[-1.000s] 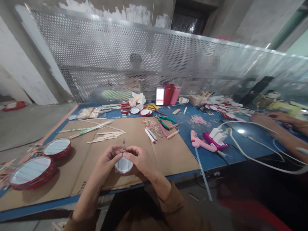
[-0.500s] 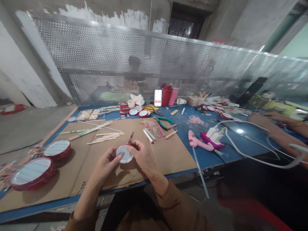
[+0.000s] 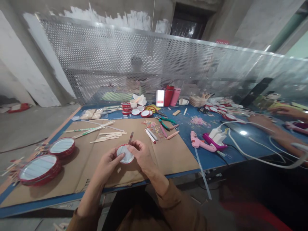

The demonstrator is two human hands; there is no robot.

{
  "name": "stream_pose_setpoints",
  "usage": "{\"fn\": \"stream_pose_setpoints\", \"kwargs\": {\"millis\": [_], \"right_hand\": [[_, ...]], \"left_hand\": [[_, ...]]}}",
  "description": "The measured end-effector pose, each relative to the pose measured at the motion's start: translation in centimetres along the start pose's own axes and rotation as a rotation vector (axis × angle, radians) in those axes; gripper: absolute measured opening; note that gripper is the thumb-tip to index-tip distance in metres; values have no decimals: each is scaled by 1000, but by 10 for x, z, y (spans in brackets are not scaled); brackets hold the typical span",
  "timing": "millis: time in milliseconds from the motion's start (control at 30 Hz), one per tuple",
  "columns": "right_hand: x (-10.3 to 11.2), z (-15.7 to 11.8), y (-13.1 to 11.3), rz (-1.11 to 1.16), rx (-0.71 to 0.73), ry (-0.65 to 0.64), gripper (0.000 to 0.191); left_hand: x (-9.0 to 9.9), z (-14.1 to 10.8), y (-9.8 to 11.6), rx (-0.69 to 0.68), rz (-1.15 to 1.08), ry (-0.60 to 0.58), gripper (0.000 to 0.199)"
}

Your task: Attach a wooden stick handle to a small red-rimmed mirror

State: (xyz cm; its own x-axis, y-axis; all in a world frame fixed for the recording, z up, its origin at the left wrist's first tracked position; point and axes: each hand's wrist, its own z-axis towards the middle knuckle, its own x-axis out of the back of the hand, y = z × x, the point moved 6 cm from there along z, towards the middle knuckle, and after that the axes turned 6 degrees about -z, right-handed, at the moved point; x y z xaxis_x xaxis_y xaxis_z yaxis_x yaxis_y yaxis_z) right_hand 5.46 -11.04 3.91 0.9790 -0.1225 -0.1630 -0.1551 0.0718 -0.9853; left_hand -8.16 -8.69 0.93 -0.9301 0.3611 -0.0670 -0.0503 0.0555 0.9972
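Note:
Over the cardboard, both my hands hold a small round disc [image 3: 127, 157] with a white face and a thin red rim. My left hand [image 3: 112, 161] grips its left edge, the thumb pressed on the white face. At the upper right edge, my right hand [image 3: 141, 155] pinches the disc with thumb and fingers. A short, flat brown strip [image 3: 131, 137] sticks up from the disc beside the right fingers; how it is joined is hidden. Beyond the hands lie pale wooden sticks [image 3: 112, 136] and several markers [image 3: 151, 136].
Two big red-rimmed round pieces [image 3: 39, 169] sit at left on the cardboard [image 3: 173, 157]. Green-handled pliers [image 3: 166, 123] and rubber bands [image 3: 198, 121] lie farther back. A pink glue gun [image 3: 202, 144] rests by a purple power strip [image 3: 218, 141]. A co-worker's arm [image 3: 271, 128] reaches in at right.
The view has turned slightly left. My hands keep the same hold on the disc, with barely any finger movement. At right, the co-worker's hands have moved.

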Motion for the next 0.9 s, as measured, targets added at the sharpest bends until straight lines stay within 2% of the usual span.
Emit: {"fn": "stream_pose_setpoints", "kwargs": {"millis": [300, 433, 600, 733, 833, 900], "right_hand": [[-1, -3, -2, -9, -24, -22, 24], [0, -2, -1, -30, -9, -29, 25], [-1, -3, -8, -243, 57, -69, 19], [-4, -5, -6, -362, 43, -115, 18], [7, -1, -3, -364, 37, -80, 24], [27, 5, -7, -344, 62, 17, 37]], "left_hand": [[-2, -4, 8, 3, 56, 27, 49], [-2, -2, 9, 0, 56, 3, 49], [-3, -1, 14, -45, 68, -56, 49], [-4, 0, 13, -35, 83, -94, 50], [-2, 2, 9, -8, 93, -68, 51], [0, 2, 6, 20, 96, -43, 50]]}}
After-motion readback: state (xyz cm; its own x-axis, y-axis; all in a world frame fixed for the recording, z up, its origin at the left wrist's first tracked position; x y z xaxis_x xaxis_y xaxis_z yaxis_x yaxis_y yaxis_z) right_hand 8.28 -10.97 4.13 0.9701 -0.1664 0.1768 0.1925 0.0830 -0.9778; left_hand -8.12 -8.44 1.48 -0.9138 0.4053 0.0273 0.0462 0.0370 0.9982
